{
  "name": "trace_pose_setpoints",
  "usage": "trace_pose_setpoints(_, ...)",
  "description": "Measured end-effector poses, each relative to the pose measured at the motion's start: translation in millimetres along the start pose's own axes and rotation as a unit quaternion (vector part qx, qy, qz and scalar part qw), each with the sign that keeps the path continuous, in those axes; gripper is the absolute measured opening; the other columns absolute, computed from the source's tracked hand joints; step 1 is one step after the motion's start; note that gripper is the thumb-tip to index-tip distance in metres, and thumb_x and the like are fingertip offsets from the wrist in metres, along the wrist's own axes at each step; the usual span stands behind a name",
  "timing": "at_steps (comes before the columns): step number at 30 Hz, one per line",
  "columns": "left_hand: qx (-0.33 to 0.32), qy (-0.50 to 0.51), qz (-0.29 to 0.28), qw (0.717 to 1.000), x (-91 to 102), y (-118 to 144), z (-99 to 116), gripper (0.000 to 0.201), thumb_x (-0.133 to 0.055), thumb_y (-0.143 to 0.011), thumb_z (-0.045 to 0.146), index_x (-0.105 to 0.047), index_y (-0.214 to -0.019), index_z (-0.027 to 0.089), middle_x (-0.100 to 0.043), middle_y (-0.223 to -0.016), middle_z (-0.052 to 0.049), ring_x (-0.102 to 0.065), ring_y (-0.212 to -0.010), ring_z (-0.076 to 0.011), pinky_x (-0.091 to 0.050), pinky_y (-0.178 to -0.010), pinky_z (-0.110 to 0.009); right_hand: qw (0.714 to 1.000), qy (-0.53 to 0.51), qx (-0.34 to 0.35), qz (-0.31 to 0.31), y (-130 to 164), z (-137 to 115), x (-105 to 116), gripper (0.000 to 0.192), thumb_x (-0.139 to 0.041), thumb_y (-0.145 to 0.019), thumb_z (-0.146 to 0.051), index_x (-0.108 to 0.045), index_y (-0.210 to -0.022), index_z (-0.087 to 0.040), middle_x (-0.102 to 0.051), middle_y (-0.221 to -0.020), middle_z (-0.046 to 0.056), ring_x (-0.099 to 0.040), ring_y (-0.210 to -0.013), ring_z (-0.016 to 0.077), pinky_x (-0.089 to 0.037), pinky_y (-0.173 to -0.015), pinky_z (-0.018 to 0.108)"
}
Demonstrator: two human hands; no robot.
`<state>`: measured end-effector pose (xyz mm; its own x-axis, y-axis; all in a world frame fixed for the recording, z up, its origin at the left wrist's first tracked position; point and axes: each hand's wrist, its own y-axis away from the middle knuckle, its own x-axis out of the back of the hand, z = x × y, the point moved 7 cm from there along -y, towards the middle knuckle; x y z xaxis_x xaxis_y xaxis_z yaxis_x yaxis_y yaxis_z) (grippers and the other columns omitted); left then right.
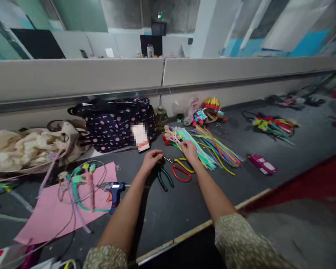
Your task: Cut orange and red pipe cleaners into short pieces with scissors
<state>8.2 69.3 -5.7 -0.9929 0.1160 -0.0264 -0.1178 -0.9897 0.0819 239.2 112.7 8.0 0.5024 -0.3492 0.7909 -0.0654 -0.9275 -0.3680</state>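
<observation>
My right hand (pixel 189 151) reaches over the bundle of pipe cleaners, its fingers closed at the stems of small pink pipe-cleaner flowers (pixel 172 133). Red pipe-cleaner pieces (pixel 168 142) lie beside these flowers. To the left, my left hand (pixel 152 160) hovers with thumb and fingers pinched together; anything between them is too small to make out. Just below it rest dark green-handled pliers (pixel 165 178). Between my hands lie scissors (pixel 182 173) with red and yellow handles. Mint-green pipe cleaners (pixel 197 149) and multicoloured pipe cleaners (pixel 220 147) spread out beyond my right hand.
A blue glue gun (pixel 117 196) rests by a pink sheet (pixel 47 213) with pipe-cleaner pieces and a looping cord. Behind stand a dark patterned bag (pixel 114 129) and a green bottle (pixel 161 115). At right are a purple packet (pixel 261 164) and another pipe-cleaner pile (pixel 277 127).
</observation>
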Motion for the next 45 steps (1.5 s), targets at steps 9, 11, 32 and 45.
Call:
trace_pose_setpoints(9, 0.003, -0.012, 0.001, 1.0, -2.2, 1, 1, 0.037, -0.077, -0.065, 0.035, -0.072, -0.094, 0.012, -0.067, -0.072, -0.004, -0.058, -0.064, -0.0134, -0.043, -0.059, -0.025, 0.999, 0.007, 0.001, -0.034, 7, -5, -21, 0.011, -0.06, -0.086, -0.02, -0.07, -0.082, -0.018, -0.065, -0.084, 0.005, -0.058, -0.075, 0.0175, -0.038, -0.065, 0.025)
trace_pose_setpoints(11, 0.009, -0.008, 0.0, 1.0, -2.3, 0, -1, 0.037, -0.077, -0.065, 0.034, -0.072, -0.094, 0.012, -0.068, -0.074, -0.005, -0.058, -0.064, -0.0134, -0.043, -0.06, -0.025, 0.999, 0.009, -0.002, -0.03, 6, -3, -19, 0.012, -0.059, -0.088, -0.024, -0.07, -0.087, -0.019, -0.065, -0.087, 0.005, -0.059, -0.079, 0.0177, -0.038, -0.066, 0.025)
trace_pose_setpoints(32, 0.045, 0.003, 0.031, 0.999, -3.1, 1, -4, 0.033, -0.078, -0.062, 0.031, -0.074, -0.091, 0.015, -0.072, -0.078, -0.005, -0.059, -0.064, -0.0134, -0.043, -0.062, -0.026, 1.0, -0.007, -0.004, -0.027, 7, -1, -24, 0.014, -0.058, -0.09, -0.024, -0.069, -0.087, -0.017, -0.064, -0.083, 0.006, -0.058, -0.075, 0.0171, -0.038, -0.066, 0.025)
trace_pose_setpoints(45, -0.011, 0.01, 0.144, 0.99, 7.4, 10, 13, 0.026, -0.075, -0.065, 0.035, -0.075, -0.085, 0.019, -0.069, -0.073, -0.004, -0.053, -0.058, -0.0125, -0.038, -0.052, -0.025, 0.994, -0.105, -0.035, 0.023, 7, 10, -15, 0.035, -0.041, -0.094, -0.039, -0.068, -0.089, -0.016, -0.065, -0.08, 0.006, -0.058, -0.073, 0.0182, -0.041, -0.069, 0.027)
